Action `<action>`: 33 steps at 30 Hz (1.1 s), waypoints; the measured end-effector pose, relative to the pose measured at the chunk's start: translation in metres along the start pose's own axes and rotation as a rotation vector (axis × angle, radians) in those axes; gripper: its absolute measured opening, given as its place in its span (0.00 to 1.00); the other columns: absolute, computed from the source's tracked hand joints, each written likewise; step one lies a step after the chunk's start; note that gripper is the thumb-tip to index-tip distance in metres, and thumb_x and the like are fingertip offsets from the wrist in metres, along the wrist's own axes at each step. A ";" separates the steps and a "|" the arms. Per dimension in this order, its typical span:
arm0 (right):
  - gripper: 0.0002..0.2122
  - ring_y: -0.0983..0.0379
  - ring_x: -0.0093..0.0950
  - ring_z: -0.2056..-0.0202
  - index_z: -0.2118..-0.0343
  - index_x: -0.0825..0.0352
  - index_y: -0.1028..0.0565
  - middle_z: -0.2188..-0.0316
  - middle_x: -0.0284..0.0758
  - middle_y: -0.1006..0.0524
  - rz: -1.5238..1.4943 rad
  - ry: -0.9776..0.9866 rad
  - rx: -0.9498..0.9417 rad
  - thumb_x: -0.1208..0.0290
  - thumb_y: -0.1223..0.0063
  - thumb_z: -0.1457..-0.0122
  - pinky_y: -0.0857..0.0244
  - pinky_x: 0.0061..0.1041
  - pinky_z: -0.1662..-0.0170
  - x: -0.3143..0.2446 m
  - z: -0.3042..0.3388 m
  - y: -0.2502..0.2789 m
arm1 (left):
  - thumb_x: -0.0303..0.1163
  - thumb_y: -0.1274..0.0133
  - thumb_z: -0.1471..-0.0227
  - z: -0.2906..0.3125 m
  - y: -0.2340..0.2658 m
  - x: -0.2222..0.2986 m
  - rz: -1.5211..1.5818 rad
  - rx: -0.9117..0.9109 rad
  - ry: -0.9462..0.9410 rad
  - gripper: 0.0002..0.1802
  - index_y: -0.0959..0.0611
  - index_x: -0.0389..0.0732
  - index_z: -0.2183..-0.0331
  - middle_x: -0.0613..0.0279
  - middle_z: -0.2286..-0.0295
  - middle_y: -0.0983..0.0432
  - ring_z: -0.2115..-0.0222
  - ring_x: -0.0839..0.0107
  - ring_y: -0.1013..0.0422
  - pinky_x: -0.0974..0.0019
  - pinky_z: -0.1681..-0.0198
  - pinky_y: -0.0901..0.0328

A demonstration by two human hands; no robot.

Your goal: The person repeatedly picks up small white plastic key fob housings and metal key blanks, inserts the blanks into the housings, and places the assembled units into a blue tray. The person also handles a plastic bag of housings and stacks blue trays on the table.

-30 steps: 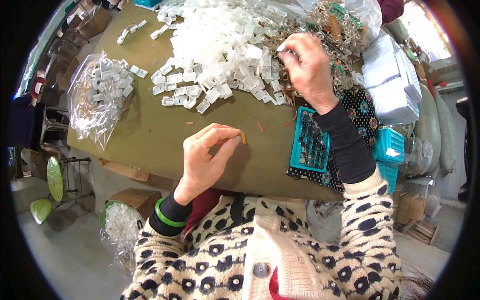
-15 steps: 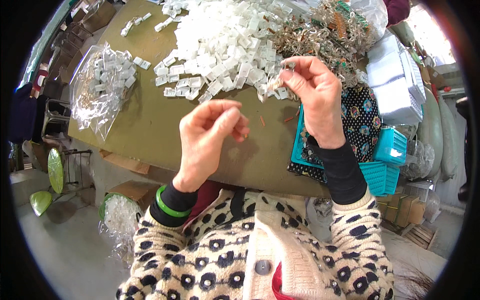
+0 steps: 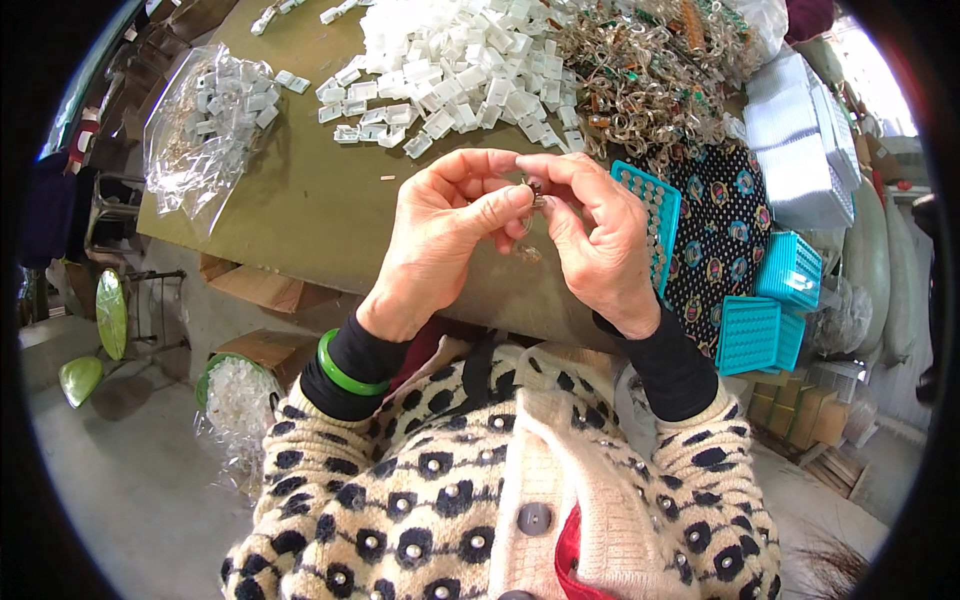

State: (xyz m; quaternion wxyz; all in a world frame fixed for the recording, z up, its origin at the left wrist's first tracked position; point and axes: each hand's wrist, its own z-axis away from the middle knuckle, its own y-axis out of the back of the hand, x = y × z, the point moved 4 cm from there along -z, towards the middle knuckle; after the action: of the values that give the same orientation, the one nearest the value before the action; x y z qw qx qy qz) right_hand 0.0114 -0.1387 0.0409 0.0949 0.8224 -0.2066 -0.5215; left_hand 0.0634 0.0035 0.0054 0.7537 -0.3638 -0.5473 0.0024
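Note:
Above the table, my left hand (image 3: 430, 235) and my right hand (image 3: 605, 235) meet fingertip to fingertip. Between their pinched thumbs and fingers is a small wired part (image 3: 537, 189) with a dark metallic bit; the fingers cover most of it. A thin loose strand with an orange-brown end (image 3: 527, 254) hangs below. Beyond the hands lies a heap of small translucent white plastic housings (image 3: 470, 70). A tangled heap of thin pale wires with orange and green bits (image 3: 650, 75) adjoins it. Beside my right hand, a teal tray (image 3: 655, 215) holds several small round pieces.
A dark patterned cloth (image 3: 715, 210) lies under the teal tray. Stacked white trays (image 3: 795, 150) and more teal trays (image 3: 750, 335) are at the right. A clear bag of white pieces (image 3: 210, 120) sits on the left of the table. A bucket of clear plastic bits (image 3: 240, 395) stands below the edge.
My right hand has moved from the wire heap toward me and left with a small wired part. My left hand has come up to meet it, and its fingers now grip the part too.

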 end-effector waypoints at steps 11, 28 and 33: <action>0.14 0.25 0.39 0.67 0.55 0.71 0.29 0.67 0.43 0.25 -0.096 -0.147 0.215 0.85 0.50 0.46 0.29 0.32 0.64 -0.006 0.036 -0.004 | 0.18 0.44 0.46 0.020 -0.015 -0.015 -0.125 0.088 -0.109 0.12 0.20 0.30 0.58 0.57 0.66 0.20 0.69 0.72 0.23 0.69 0.64 0.26; 0.06 0.26 0.37 0.73 0.67 0.69 0.25 0.73 0.39 0.26 0.101 0.068 0.203 0.83 0.43 0.47 0.33 0.30 0.71 -0.010 0.097 0.032 | 0.27 0.45 0.41 0.051 -0.036 -0.049 0.011 -0.112 0.122 0.09 0.21 0.33 0.59 0.59 0.71 0.22 0.74 0.73 0.24 0.70 0.72 0.28; 0.06 0.27 0.39 0.73 0.68 0.69 0.25 0.73 0.39 0.27 0.072 0.101 0.178 0.83 0.43 0.49 0.33 0.33 0.71 -0.007 0.106 0.042 | 0.28 0.45 0.41 0.058 -0.044 -0.059 0.051 -0.112 0.110 0.05 0.21 0.36 0.64 0.60 0.73 0.23 0.76 0.73 0.25 0.70 0.75 0.29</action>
State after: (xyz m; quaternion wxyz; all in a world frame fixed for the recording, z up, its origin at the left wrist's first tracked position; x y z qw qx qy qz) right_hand -0.0963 -0.1665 0.0161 0.0503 0.8450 -0.2766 -0.4550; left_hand -0.0252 -0.0211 -0.0112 0.7608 -0.4187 -0.4950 -0.0290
